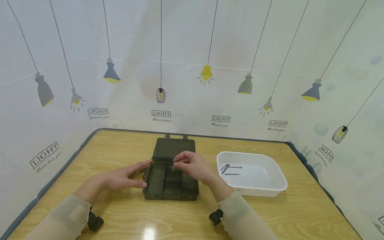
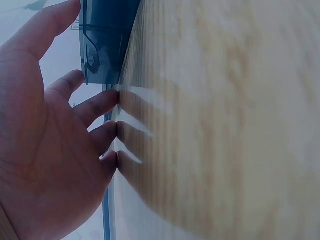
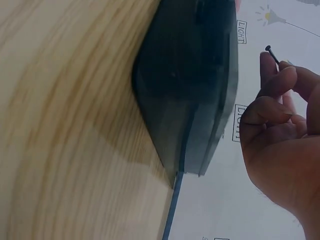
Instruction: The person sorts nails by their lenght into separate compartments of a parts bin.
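Observation:
A dark, see-through divided box (image 1: 155, 180) lies on the table with its lid (image 1: 174, 148) folded back. Above its compartments the right hand (image 1: 196, 168) pinches a screw (image 1: 175, 160) between thumb and fingertips; the screw's head shows in the right wrist view (image 3: 268, 48). Several screws (image 1: 183, 184) lie in the box's right compartment. At the box's left side is the left hand (image 1: 120, 176), fingers spread, its thumb at the near left edge. In the left wrist view, fingertips of the left hand (image 2: 55, 130) rest on the table beside the box (image 2: 102, 45).
A white tray (image 1: 258, 180) with several screws (image 1: 232, 174) stands on the wooden table (image 1: 126, 213), right of the box. Behind the table hangs a pale cloth (image 1: 186, 100) printed with lamps.

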A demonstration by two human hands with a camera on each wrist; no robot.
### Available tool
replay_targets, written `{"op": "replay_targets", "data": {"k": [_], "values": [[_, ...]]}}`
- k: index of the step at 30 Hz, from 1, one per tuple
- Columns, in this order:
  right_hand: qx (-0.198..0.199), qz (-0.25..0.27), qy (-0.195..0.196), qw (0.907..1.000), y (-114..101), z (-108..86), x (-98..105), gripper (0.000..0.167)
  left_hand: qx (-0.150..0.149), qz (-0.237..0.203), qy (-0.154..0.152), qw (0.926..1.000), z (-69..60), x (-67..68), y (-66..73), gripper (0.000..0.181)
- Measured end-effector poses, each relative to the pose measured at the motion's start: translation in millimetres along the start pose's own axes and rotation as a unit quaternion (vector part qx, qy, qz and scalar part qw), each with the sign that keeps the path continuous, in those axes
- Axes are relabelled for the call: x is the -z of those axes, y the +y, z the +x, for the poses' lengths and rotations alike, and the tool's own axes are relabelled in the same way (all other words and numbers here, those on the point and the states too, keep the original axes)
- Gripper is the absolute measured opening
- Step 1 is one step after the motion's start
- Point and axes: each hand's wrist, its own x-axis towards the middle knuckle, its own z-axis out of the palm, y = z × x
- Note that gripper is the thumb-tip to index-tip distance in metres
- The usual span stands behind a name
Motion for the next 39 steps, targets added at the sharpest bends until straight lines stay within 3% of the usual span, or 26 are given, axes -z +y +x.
{"op": "replay_targets", "data": {"k": [13,19,32,39], "values": [[-0.012,0.019,-0.009,0.9997,-3,14.1,-31,0.014,0.003,0.001,-0.003,1.0000,-0.2,-0.1,2.5,0.095],[-0.021,0.003,-0.005,0.9998,-2,15.9,-40,0.012,0.009,0.000,0.000,1.0000,-0.6,-0.3,2.7,0.094],[-0.037,-0.050,-0.004,0.9981,-7,13.0,-46,0.010,0.006,-0.004,-0.004,1.0000,-0.9,0.0,1.1,0.092],[-0.018,-0.067,-0.007,0.9976,-13,2.5,-36,0.017,0.014,-0.005,-0.002,0.9999,-0.9,1.1,4.0,0.093]]}}
